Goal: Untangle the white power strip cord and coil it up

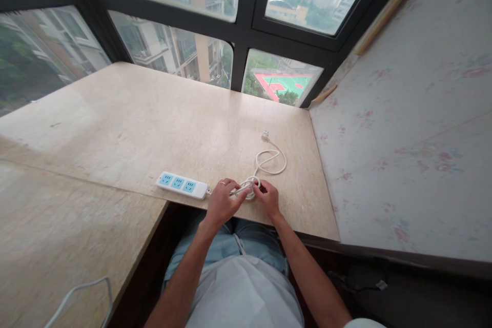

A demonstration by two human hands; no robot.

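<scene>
On the beige, marble-look countertop (184, 128), near its front edge, a thin white plastic-sheathed cord (249, 179) sits bunched in loops between both hands. Left hand (225, 199), ring on one finger: thumb and fingers nearly closed, holding strands on the bundle's left side. Right hand (268, 196): fingers curled, thumb and index pinching the loop's right side. Cord runs away from the person past the hands, curves in a loose loop, ends at a white plug (265, 135). Long white power strip with three light-blue socket panels (182, 185) lies flat left of left hand; long axis left-right, right end slightly nearer the person, cord end toward the hand.
</scene>
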